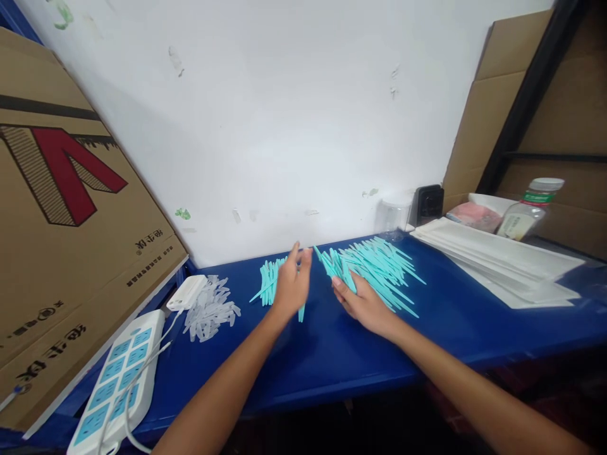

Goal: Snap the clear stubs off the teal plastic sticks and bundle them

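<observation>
In the head view, my right hand (pixel 363 306) is closed round a bunch of slim teal plastic sticks (pixel 337 264), its thumb lying across them. My left hand (pixel 293 281) is just left of that bunch, thumb and finger tips raised close to the tip of one protruding stick. A single teal stick (pixel 301 313) shows below the left palm and between its fingers, apparently held there; the other fingers are hidden. Behind the left hand is a small teal stick pile (pixel 269 281). A larger spread pile of teal sticks (pixel 386 268) lies beyond the right hand.
On the blue table (pixel 332 373), translucent pale pieces (pixel 211 313) lie at left beside a white adapter (pixel 187 292) and a power strip (pixel 118 379). White sheets (pixel 497 259), a clear jar (pixel 396 215) and a bottle (pixel 526 212) stand right. A large carton (pixel 95 253) borders the left.
</observation>
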A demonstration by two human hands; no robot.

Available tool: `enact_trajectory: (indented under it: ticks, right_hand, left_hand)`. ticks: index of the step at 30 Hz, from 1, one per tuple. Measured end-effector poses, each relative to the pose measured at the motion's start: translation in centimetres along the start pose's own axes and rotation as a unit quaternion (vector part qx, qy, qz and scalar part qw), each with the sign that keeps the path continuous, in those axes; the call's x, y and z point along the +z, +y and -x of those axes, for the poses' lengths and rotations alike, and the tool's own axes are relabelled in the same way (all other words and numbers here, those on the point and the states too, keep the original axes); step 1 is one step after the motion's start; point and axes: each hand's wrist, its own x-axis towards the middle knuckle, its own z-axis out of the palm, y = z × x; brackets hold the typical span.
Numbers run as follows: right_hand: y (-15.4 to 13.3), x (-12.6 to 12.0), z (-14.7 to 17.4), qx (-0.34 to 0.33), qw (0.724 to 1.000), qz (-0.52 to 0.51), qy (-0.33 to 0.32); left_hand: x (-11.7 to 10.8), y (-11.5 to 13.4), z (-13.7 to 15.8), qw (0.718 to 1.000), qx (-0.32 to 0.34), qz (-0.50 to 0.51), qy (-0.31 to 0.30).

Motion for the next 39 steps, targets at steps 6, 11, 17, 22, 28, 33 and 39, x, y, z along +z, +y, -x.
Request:
enact_trajectory:
  ticks: [6,11,17,22,28,33,39]
  right_hand:
    - [-1.0,-5.0,-5.7,-0.018,0.993,0.073,-0.09]
    - [1.3,-6.7,-7.4,0.036,0.996,0.059,-0.065]
    - [2.1,-6.8,-6.8,0.063,0.991,0.097,-0.07]
    - [1.6,-6.4,-6.7,0.063,0.982,0.165,-0.06]
    - [1.8,-5.8,-6.2,0.179,0.976,0.108,-0.054]
    - [1.8,-5.8,-6.2,0.201,0.973,0.101,-0.054]
    - [1.8,-5.8,-6.1,0.194,0.973,0.108,-0.058]
  left_hand:
    - [-9.8,-0.9,-5.6,0.965,0.003,-0.246,-0.091]
    - [-15.4,-5.5,-5.4,0.903,-0.021,-0.428,-0.045]
    - [-18.5,-6.6,-5.2,0.857,-0.082,-0.496,-0.109]
    - [-19.4,-7.1,-5.3,0.865,-0.154,-0.437,-0.19]
    - [-21.7,-8.6,-5.1,0.819,-0.229,-0.495,-0.18]
    - [-22.0,-10.2,-5.1,0.83,-0.234,-0.473,-0.181]
    - [-21.7,-11.8,-5.1,0.831,-0.239,-0.478,-0.153]
